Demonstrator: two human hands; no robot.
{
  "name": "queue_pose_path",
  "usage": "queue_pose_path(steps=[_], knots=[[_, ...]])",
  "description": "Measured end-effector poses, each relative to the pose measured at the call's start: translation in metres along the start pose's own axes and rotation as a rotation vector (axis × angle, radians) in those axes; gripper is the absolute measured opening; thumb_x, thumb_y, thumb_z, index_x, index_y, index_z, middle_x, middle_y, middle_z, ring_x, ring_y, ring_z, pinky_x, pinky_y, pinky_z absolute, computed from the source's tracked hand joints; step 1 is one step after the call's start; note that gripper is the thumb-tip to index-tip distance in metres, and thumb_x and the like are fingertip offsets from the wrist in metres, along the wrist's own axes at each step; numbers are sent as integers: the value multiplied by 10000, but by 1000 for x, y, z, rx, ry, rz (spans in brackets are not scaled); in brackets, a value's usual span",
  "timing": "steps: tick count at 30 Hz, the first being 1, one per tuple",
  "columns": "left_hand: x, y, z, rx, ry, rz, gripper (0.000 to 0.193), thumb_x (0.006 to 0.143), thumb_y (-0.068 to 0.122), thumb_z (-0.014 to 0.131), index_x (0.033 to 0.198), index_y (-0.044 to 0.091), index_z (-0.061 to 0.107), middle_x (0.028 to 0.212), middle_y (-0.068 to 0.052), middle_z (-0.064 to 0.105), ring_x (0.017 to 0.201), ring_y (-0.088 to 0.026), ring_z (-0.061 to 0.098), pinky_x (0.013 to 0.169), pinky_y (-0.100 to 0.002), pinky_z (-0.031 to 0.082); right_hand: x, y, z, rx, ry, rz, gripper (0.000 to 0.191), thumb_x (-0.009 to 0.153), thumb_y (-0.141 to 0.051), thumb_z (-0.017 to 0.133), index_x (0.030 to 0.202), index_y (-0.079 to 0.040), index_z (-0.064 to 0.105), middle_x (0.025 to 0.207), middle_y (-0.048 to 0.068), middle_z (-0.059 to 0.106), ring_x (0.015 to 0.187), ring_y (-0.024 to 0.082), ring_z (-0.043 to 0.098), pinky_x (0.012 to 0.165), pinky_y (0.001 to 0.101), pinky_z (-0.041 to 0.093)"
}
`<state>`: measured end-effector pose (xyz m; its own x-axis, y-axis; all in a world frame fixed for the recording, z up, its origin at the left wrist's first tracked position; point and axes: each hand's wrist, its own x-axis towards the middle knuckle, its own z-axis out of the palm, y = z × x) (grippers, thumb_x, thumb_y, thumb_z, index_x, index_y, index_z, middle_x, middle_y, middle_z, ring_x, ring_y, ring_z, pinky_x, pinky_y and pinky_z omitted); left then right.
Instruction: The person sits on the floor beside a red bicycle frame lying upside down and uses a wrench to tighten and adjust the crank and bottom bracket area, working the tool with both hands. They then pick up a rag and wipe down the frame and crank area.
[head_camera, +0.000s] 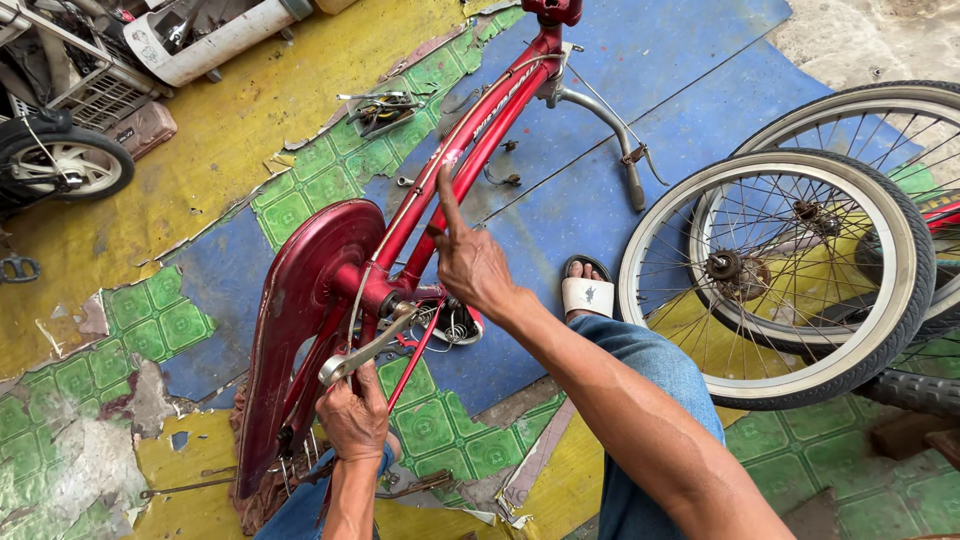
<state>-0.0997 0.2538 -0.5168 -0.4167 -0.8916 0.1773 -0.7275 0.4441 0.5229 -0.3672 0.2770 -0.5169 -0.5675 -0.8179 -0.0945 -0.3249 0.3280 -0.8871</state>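
Both hands (352, 415) (468, 262) on red bike frame (480, 130), wheels (775, 275) just right.

Red bicycle frame (480, 130) lies stripped on painted floor, main tube running diagonally from bottom bracket toward upper right, wheels off. Red chain guard (300, 310) stands curved at lower left, glossy, scuffed. Silver crank arm (365, 350) sticks out from bottom bracket, angled down-left, end gripped by left hand (352, 420). Right hand (468, 262) rests against main tube, index finger raised along it.
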Motion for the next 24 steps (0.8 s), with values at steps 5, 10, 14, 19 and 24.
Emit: queue_pose_path(steps=[5,10,14,19,24], knots=[[0,1,0,9,-7,-22,383,1034,319,588,1077,-42,712,743,-239,677,711,-421,706,617,-470,532,-19,-8,4,-81,-151,45,916,1010,-112,541,1649,-289,-91,713,238,733,516,370,655,520,537,518],[0,2,2,28,30,38,440,1057,311,580,1202,-93,678,774,-260,682,761,-436,710,653,-467,542,-30,-7,3,-134,-164,-100,923,974,-74,542,1643,-314,-47,866,178,751,550,391,665,486,546,510],[0,1,2,13,25,35,450,1070,324,572,1188,-99,671,799,-260,688,780,-430,715,670,-459,552,-26,-1,5,-204,-103,-127,913,994,-117,580,1657,-317,-16,784,219,730,613,429,658,579,575,475],[-1,1,1,29,1,-4,468,1048,333,575,1184,-98,692,757,-265,681,748,-439,707,649,-475,544,-25,-3,12,-126,-19,-174,945,951,-79,583,1649,-259,-28,816,215,727,621,451,653,551,578,468],[-1,-2,2,21,10,27,413,1047,338,572,1047,-55,698,734,-240,669,698,-425,690,610,-475,524,-24,-5,20,-60,-6,-134,969,916,-46,583,1654,-207,-24,747,209,708,600,412,671,546,564,481]])
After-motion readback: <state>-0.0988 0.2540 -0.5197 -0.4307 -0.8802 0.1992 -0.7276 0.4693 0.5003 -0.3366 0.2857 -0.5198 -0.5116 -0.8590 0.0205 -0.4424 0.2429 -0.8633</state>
